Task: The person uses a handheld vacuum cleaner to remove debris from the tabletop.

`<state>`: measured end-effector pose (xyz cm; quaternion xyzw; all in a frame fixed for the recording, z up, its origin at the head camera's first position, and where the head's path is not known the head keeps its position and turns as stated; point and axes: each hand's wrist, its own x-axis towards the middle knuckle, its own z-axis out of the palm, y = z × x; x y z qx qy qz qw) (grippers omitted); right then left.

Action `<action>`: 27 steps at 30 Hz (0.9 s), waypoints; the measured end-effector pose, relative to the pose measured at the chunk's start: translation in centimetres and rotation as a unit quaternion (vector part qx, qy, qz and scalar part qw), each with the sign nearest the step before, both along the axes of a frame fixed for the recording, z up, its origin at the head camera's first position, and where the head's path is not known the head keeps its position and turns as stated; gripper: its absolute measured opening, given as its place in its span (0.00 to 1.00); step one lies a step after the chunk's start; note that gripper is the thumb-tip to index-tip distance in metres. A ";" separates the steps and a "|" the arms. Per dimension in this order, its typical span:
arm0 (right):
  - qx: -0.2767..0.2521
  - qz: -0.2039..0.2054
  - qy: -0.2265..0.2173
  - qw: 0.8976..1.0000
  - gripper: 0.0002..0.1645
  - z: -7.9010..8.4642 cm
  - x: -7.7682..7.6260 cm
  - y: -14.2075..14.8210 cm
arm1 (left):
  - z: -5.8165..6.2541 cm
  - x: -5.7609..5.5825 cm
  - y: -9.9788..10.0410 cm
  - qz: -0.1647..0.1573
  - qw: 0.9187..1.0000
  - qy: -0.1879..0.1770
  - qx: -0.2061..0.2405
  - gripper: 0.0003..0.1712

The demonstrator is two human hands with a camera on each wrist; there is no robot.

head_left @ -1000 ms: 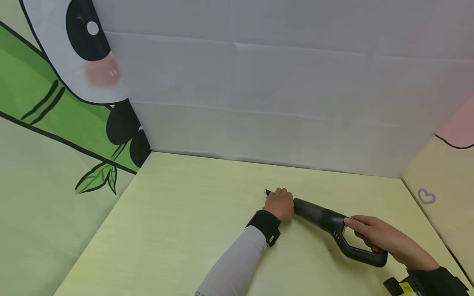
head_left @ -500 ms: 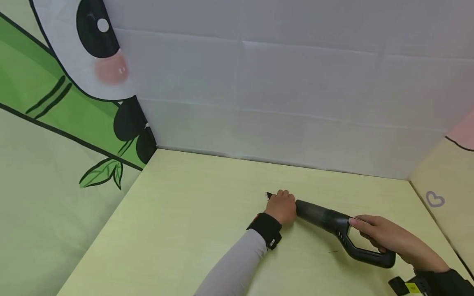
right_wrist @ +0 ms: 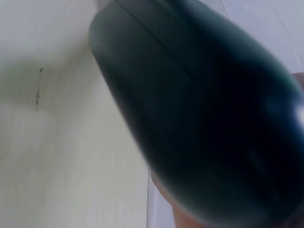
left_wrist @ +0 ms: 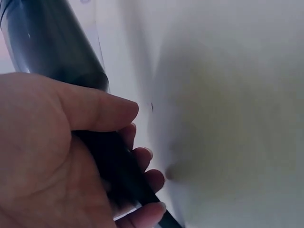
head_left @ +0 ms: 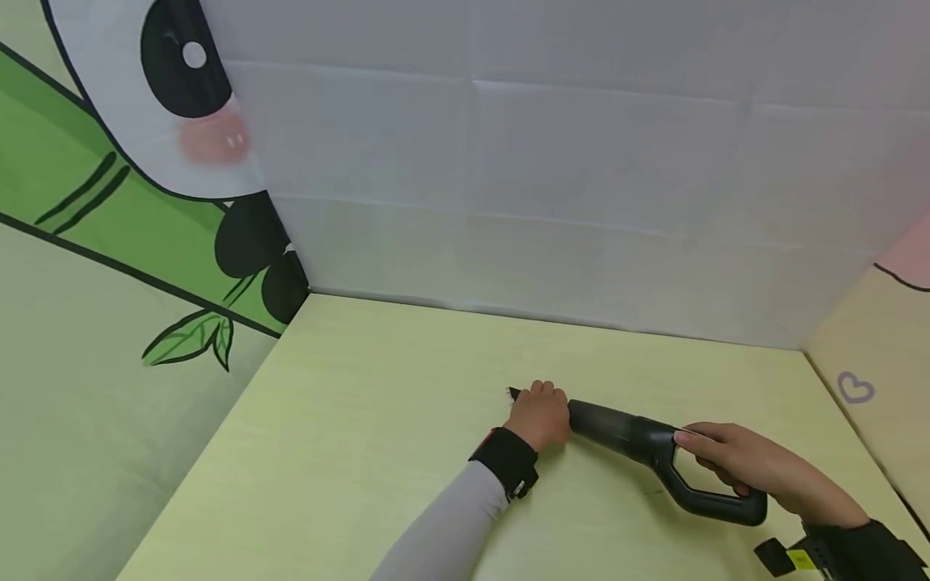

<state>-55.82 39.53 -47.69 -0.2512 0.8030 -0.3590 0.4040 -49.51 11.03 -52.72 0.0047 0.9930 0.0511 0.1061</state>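
Note:
A black handheld vacuum cleaner (head_left: 617,429) is held slantwise over the pale yellow table, its loop handle toward the right. My right hand (head_left: 741,461) grips that handle, thumb along the top. At the other end, my left hand (head_left: 539,416) wraps round a narrow black nozzle (head_left: 514,394), whose bristly tip pokes out past the fingers. In the left wrist view, the thumb and curled fingers close round the dark nozzle (left_wrist: 111,156) just below the wide barrel (left_wrist: 52,42). The vacuum's dark body (right_wrist: 190,114) fills most of the right wrist view, hiding most of the right hand.
The yellow tabletop (head_left: 349,420) meets a white wall sheet (head_left: 465,161) at the back. On the left stands a green panel with a cartoon panda and bamboo (head_left: 160,202). A cream side panel (head_left: 865,347) with a small heart borders the right.
My left hand with the nozzle has shifted slightly left and nearer over the last half second. The vacuum and right hand have moved a little left with it; both grips stay the same.

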 end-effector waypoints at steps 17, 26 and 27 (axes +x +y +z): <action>-0.034 0.035 -0.024 0.999 0.24 -0.1 2.7 1.2 | -0.8 5.0 0.1 -0.042 0.996 0.068 -0.034 0.10; -0.013 0.004 0.001 1.000 0.25 -0.3 5.0 -2.1 | -0.5 6.4 -2.7 -0.021 0.999 0.046 -0.017 0.08; -0.010 0.000 0.002 1.000 0.25 -0.3 5.2 -2.3 | -0.5 6.5 -2.8 -0.017 0.999 0.037 -0.014 0.08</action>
